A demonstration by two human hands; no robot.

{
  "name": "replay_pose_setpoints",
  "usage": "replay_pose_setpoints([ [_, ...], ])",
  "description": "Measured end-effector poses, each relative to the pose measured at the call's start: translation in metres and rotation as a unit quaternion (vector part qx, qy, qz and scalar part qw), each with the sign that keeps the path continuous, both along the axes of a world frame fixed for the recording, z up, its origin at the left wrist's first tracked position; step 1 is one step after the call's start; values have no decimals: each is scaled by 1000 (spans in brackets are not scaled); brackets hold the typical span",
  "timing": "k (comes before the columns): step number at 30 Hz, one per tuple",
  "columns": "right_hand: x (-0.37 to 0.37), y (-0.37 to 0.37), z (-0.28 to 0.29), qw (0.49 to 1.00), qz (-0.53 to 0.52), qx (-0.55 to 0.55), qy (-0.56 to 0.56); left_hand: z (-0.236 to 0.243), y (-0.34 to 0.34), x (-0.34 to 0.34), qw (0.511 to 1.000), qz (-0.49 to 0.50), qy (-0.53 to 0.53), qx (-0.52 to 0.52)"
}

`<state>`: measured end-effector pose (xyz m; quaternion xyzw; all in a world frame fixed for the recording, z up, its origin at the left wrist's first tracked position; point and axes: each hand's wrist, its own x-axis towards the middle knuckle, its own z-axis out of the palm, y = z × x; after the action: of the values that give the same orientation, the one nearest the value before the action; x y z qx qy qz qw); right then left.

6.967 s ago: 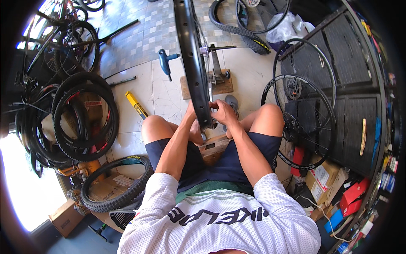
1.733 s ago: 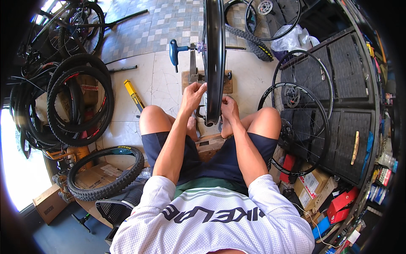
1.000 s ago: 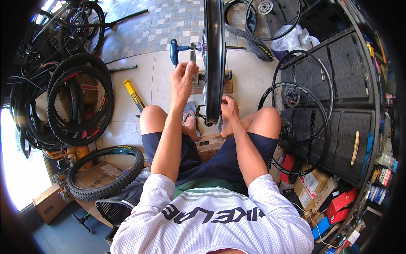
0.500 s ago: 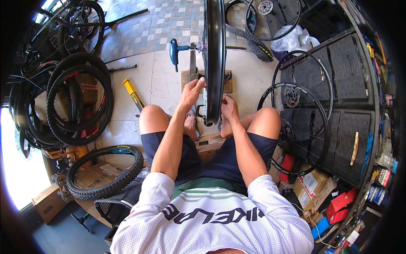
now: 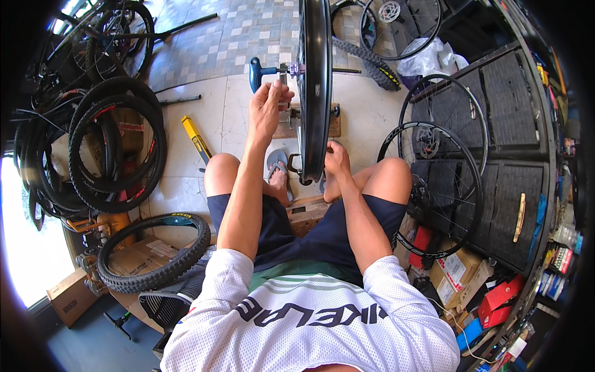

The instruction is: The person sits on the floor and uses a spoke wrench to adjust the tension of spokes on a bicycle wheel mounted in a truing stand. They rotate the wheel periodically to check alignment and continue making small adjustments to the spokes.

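— Where is the big bicycle wheel with the black, tyreless rim [image 5: 317, 93]?
— It stands upright in front of the person, edge-on, and a brown wooden block [image 5: 335, 127] shows below it.
— And the grip of each hand?
— The left hand [image 5: 266, 108] is at the left of the wheel; its fingers are bent, but whether they close on something small, I cannot tell. The right hand [image 5: 336, 157] is against the right side, fingers curled; what they have hold of is hidden.
— What could go wrong?
— In my judgement, the wheel could turn if the right hand loosens. Also, the blue T-shaped tool handle [image 5: 255, 73] is just beside the left fingers; a careless lift could knock it and disturb the small purple metal hub [image 5: 297, 69].
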<state>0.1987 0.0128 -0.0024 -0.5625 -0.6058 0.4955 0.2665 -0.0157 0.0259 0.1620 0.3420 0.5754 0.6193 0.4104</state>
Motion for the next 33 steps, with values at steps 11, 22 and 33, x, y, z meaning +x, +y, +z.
replay_pose_setpoints([
  [11, -7, -3, 17, 999, 5, -26, -24, -118, -38, 5, 989, -35, 14, -144],
  [22, -2, -1, 15, 999, 3, -14, -35, -136, -39, 16, 985, -56, 42, -156],
  [33, -1, 0, 7, 1000, -2, 3, -10, -152, -46, 16, 978, -74, 67, -185],
])
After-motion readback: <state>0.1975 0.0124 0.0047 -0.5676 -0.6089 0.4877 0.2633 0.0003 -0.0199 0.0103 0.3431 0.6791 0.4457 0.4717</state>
